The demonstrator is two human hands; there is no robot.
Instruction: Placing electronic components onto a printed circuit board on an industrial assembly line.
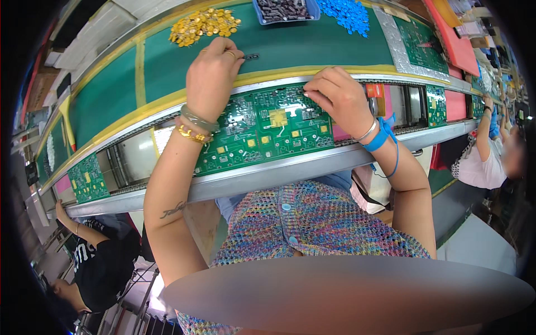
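Note:
My left hand is closed over the green mat, beyond the rail. Its fingertips meet one end of a small dark strip-shaped component. A green circuit board lies in the rail track in front of me, with yellow square parts and many small solder points. Over its far right corner is my right hand, thumb and forefinger drawn together in a pinch. Whatever is between those fingertips is too small to make out.
Yellow disc-shaped components lie heaped on the green mat. Beside them are a blue tray of dark cylindrical parts and a pile of blue components. Metal rails carry more boards. Co-workers sit at both sides.

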